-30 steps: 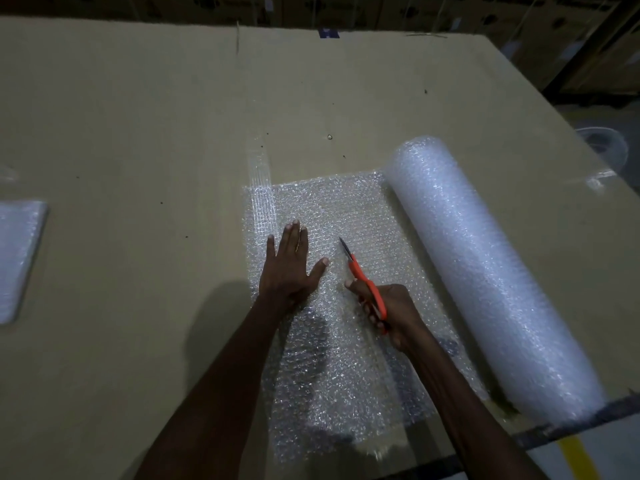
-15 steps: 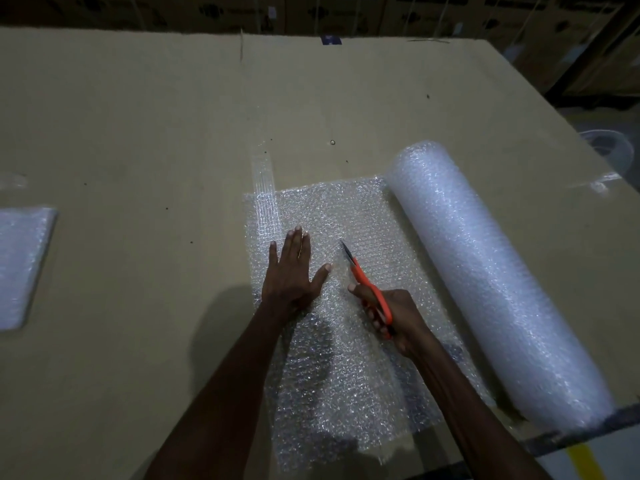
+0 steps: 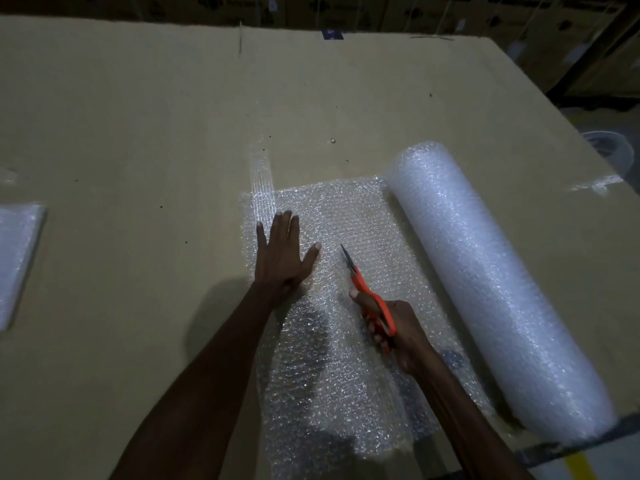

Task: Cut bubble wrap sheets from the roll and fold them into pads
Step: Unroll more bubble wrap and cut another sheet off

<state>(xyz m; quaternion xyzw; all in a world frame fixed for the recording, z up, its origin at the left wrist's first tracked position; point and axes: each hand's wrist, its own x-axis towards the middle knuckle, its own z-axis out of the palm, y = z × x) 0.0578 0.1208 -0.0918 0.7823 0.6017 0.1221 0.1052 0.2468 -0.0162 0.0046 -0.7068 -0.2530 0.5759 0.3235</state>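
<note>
While left hand (image 3: pixel 282 258) stays flat, scissors (image 3: pixel 369 292) advance slightly

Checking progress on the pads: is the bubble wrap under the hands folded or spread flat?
Spread flat: the bubble wrap lies unrolled in one layer on the table, left hand pressing it.

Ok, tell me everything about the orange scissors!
The scissors have bright orange plastic handles and short dark metal blades. The right hand grips the handles, fingers curled through them. The blades point away from the person, over the unrolled bubble wrap sheet, between the flat left hand and the roll.
</note>
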